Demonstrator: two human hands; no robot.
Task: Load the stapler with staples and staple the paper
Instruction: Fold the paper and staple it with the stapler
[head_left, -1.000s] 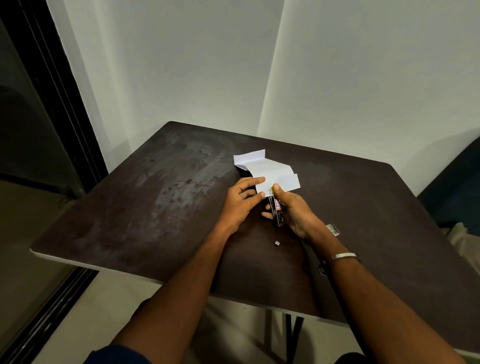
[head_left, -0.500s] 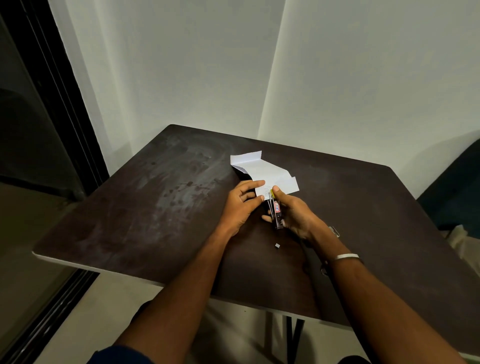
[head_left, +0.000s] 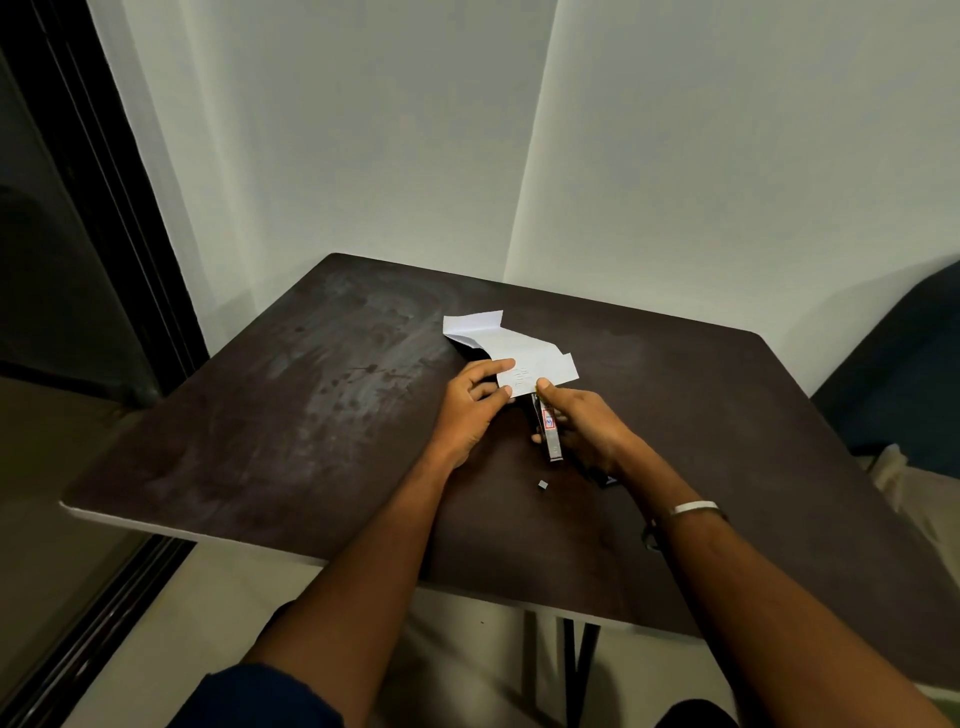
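**Stapler Nose at the Paper's Near Edge**

While the stapler (head_left: 549, 435) lay gripped in the right hand (head_left: 582, 431), its nose pointed away from the person and met the near edge of the paper (head_left: 519, 358), which sat on the table (head_left: 322, 415) just beyond both hands. The folded sheet was creased, with a flap standing up at its far end. To do this step well, it seemed best to slide the edge fully into the mouth of the stapler, keep the layers flat and squared, and press down firmly in one stroke while the other hand held the sheet from shifting. Whether the edge was already inside the mouth could not be told, since the thumb covered that spot.

The right fingers (head_left: 540, 387) were curled closed around the stapler body, the thumb stretched forward onto the paper's near corner. The left hand (head_left: 475, 402) lay to the left of the stapler, its fingers (head_left: 493, 366) loosely bent rather than spread, pinching and pressing the near left part of the sheet.

Nearer the person than the stapler, a small pale scrap (head_left: 543, 484), possibly a bit of staples, lay loose on the table. A metal bangle (head_left: 693, 507) circled the right wrist. Behind the right forearm a small dark object (head_left: 609, 480) peeked out, too hidden to name.
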